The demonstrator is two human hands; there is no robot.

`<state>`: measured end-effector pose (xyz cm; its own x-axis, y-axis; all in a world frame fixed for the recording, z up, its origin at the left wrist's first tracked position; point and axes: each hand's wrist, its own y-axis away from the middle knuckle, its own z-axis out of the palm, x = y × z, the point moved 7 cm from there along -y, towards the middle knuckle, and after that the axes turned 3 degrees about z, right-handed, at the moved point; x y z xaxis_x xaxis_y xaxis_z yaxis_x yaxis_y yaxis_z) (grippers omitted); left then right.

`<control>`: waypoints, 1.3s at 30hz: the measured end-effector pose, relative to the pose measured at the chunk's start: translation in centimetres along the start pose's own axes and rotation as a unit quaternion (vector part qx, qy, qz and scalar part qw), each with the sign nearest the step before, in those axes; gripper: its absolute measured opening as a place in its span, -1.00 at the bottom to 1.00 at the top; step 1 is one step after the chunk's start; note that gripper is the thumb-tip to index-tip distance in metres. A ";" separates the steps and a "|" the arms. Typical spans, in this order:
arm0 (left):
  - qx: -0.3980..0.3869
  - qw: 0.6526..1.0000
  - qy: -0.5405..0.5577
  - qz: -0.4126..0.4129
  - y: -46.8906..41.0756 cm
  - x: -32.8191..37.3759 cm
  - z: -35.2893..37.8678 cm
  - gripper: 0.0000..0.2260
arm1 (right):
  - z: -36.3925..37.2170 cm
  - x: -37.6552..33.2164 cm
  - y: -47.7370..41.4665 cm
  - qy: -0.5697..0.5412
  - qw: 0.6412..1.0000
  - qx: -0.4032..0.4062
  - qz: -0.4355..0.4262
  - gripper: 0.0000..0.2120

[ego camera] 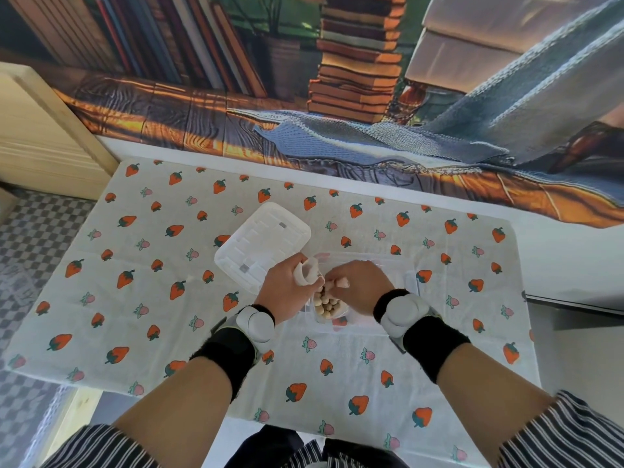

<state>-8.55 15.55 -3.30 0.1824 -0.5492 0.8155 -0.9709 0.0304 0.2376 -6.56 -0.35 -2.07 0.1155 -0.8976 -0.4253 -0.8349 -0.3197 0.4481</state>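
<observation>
While both hands work over the near-left end of the clear box (pixel 413 282), this reads as the transfer step: getting the beige balls (pixel 326 304) from the box into the white pouch (pixel 308 273). It could be a pouch or a folded cloth, can't tell which. Your left hand (pixel 287 292) has its fingers curled round that white piece and holds it up just above the balls. Your right hand (pixel 359 288) is drawn into a pinch, fingertips together on a small pale item (pixel 343 283) with a pinkish end; too small to identify. The two hands nearly touch. The balls lie heaped in the box's near-left end. The white lid (pixel 263 244) is off, lying just left of the box on the strawberry cloth (pixel 135 265). Next move, my guess: bring the pinch over the pouch opening, let go cleanly, then dip for another ball without tipping the pouch.
</observation>
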 end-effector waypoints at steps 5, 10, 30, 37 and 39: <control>-0.007 1.000 0.016 -0.007 0.4 0.2 0.2 -0.81 | -4.3 0.3 1.5 -0.267 0.959 0.098 0.003 -0.84; -0.019 0.999 0.042 -0.009 0.7 0.7 0.8 -0.80 | -6.0 -2.3 2.7 -0.428 0.895 0.115 -0.051 -0.79; -0.048 0.991 0.123 0.016 0.8 1.9 1.3 -0.69 | -4.2 -3.7 2.5 -0.304 0.949 0.040 -0.074 -0.68; -0.035 0.993 0.114 0.011 0.6 1.7 1.3 -0.83 | -4.4 -3.4 2.2 -0.371 0.926 0.047 -0.050 -0.79; -0.029 0.993 0.114 0.009 0.4 1.6 1.2 -0.85 | -4.4 -3.3 2.1 -0.364 0.929 0.052 -0.038 -0.83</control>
<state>-8.85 13.70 -2.55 0.2025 -0.3457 0.9162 -0.9649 0.0893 0.2470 -6.35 0.61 3.72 -0.1862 -0.4187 -0.8889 -0.8908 -0.3098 0.3325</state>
